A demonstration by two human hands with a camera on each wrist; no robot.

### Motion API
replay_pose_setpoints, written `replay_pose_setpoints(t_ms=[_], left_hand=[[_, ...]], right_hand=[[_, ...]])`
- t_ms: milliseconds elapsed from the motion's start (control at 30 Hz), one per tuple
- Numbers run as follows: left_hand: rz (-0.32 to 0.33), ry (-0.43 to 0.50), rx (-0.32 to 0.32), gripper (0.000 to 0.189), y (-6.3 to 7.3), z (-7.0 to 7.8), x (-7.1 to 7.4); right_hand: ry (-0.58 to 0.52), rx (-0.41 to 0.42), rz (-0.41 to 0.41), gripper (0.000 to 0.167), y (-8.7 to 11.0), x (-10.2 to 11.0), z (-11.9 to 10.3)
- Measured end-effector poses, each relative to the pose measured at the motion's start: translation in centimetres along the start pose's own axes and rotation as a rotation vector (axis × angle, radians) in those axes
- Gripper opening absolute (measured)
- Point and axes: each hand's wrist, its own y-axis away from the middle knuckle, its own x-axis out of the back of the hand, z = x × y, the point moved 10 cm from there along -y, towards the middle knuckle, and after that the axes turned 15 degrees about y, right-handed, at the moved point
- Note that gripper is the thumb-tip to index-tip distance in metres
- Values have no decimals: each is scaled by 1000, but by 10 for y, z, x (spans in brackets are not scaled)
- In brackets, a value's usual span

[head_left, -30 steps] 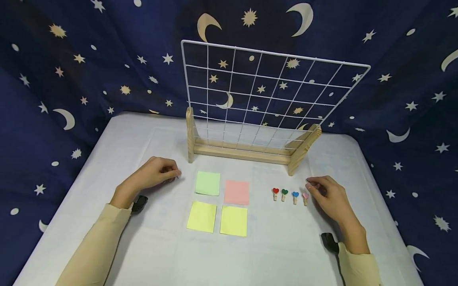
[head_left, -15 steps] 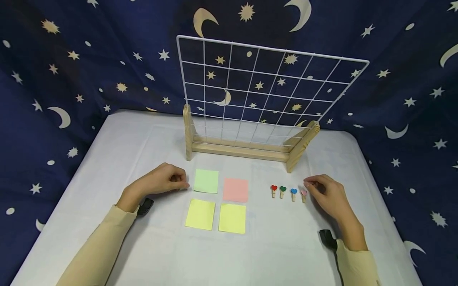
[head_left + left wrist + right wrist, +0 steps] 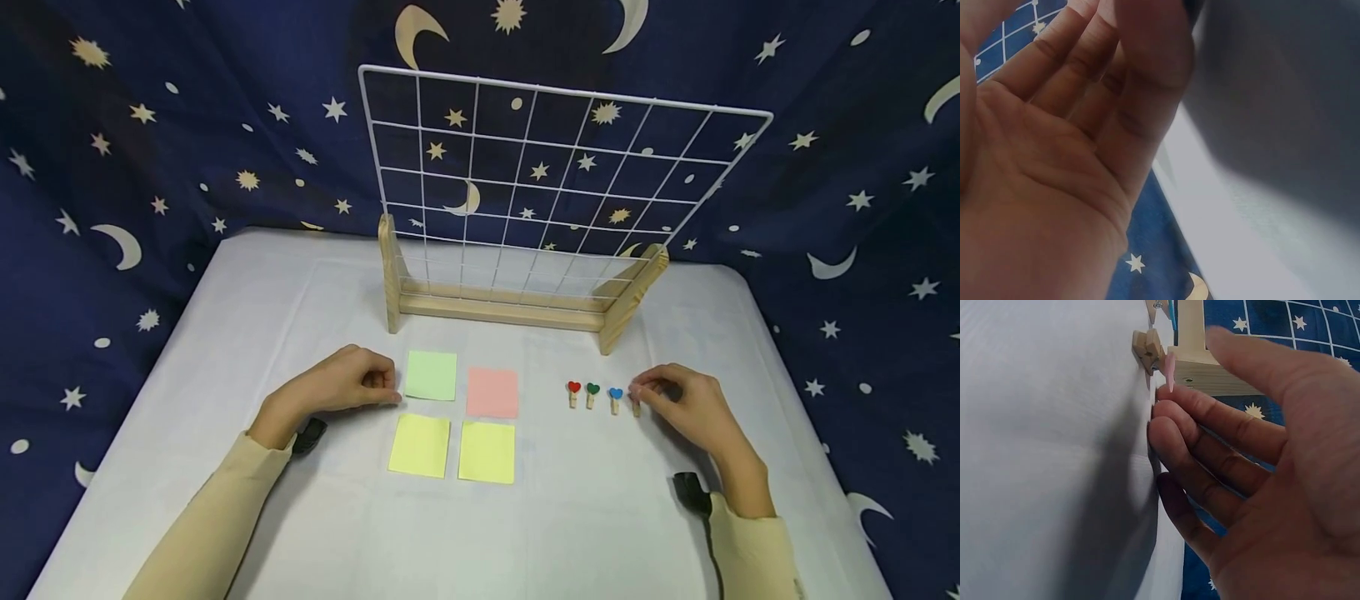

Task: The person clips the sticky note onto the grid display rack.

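Observation:
My right hand (image 3: 686,408) reaches to a small wooden clothespin with a pink heart (image 3: 1170,372). In the right wrist view its thumb stands apart from the clothespin while the fingertips are close to the heart; whether they touch I cannot tell. To its left lie clothespins with a blue heart (image 3: 616,394), a green heart (image 3: 592,389) and a red heart (image 3: 573,387). Beside the green sticky note (image 3: 431,376), my left hand (image 3: 341,383) rests with loosely bent fingers, holding nothing visible. A pink sticky note (image 3: 492,393) and two yellow sticky notes (image 3: 418,447) lie nearby.
Behind the notes stands a white wire grid panel (image 3: 555,150) in a wooden base (image 3: 502,309). The table is covered with a white cloth (image 3: 420,542). A dark blue curtain (image 3: 247,100) with moons and stars surrounds it.
My left hand has moved right, up to the green sticky note. My right hand has shifted slightly left, its fingertips now covering the pink heart in the head view. The head view has shifted a little.

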Motion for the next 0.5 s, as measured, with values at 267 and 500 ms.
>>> replay_pose_setpoints(t_ms=[267,500], left_hand=[[-15,-58,-7,23,-3,4,-9],[-28,-89,-25,24,-4,15,-17]], right_hand=[[-27,26,-11,16,3,-3,0],[-37,38,-22,17,-1,-2,-2]])
